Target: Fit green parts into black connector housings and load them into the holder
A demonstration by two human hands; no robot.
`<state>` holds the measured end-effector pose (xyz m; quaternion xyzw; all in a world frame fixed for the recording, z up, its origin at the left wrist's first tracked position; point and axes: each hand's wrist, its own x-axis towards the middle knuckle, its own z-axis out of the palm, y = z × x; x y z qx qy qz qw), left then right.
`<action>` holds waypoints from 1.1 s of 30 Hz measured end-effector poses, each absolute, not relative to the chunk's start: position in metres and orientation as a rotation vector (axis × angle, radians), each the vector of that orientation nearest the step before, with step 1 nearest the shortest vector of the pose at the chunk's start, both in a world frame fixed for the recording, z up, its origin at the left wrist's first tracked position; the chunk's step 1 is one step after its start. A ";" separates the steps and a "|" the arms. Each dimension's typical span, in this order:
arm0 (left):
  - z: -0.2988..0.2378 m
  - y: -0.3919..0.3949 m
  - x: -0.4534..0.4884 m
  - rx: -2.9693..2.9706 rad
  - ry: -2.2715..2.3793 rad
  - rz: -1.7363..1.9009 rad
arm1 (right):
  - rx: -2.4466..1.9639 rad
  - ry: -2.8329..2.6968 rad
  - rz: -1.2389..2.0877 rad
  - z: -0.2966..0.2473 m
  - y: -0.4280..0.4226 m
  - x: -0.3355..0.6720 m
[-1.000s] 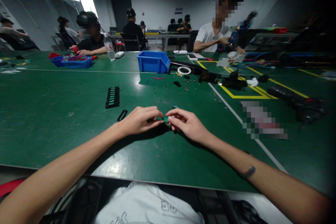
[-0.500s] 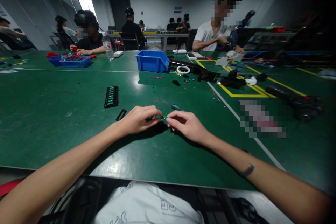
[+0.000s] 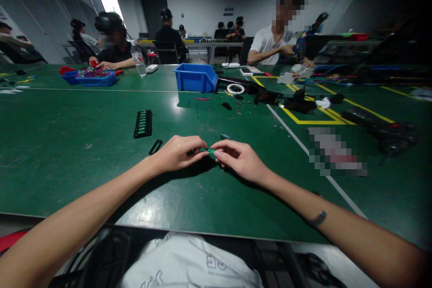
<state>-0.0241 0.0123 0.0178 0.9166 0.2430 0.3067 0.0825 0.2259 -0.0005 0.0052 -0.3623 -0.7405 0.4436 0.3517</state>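
Observation:
My left hand point(image 3: 177, 154) and my right hand point(image 3: 239, 158) meet just above the green table point(image 3: 84, 162), fingertips pinched together on a small green part point(image 3: 211, 150). A dark piece shows between my left fingers. A little left of my left hand lies a small black frame point(image 3: 155, 146). Farther back left sits a black rack of small green parts point(image 3: 143, 123). A small dark green piece point(image 3: 225, 136) rests on the table just behind my right hand.
A blue bin point(image 3: 195, 78), a white tape ring point(image 3: 235, 88) and scattered small parts lie at the back centre. Black tools and cables sit inside yellow floor-tape lines at the right. Other people work at the far edge, one beside a blue tray point(image 3: 95, 79).
Both hands stay pinched on the small green part, with only slight finger shifts. The view has drifted a little.

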 end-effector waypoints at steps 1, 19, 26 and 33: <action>0.018 0.012 -0.024 2.736 0.729 0.913 | -0.935 -1.912 1.146 0.005 0.000 0.226; 0.021 0.009 -0.022 2.716 0.701 0.835 | -0.937 -1.961 1.131 0.004 -0.002 0.227; 0.020 0.009 -0.023 2.696 0.712 0.825 | -0.934 -1.943 1.147 0.006 -0.002 0.226; 0.020 0.011 -0.022 2.719 0.667 0.822 | -0.920 -1.925 1.184 0.007 -0.003 0.226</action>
